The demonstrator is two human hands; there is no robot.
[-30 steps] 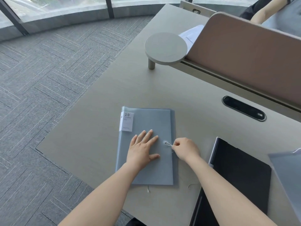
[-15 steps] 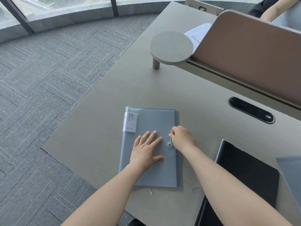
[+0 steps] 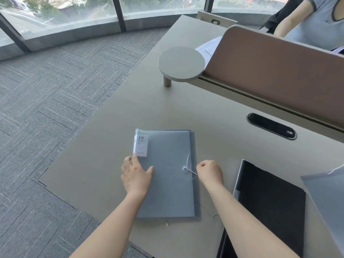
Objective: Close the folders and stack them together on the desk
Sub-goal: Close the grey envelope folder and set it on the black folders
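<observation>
At centre of the bench (image 3: 115, 138) lies the closed grey folder (image 3: 167, 175), long axis running away from the person. Its white string (image 3: 191, 171) runs taut from the round clasp (image 3: 185, 168) rightward to the right hand (image 3: 210, 172), just off the folder's right edge, fingers curled shut and apparently pinching the string. The left hand (image 3: 136, 175) rests flat and open on the folder's left margin below the white label (image 3: 141, 145), gripping nothing. Right of the folder lie a black folder (image 3: 270, 202) and, beyond it, another grey folder (image 3: 327, 198). Farther back stand a divider panel (image 3: 275, 71) and grey carpet (image 3: 46, 108).
</observation>
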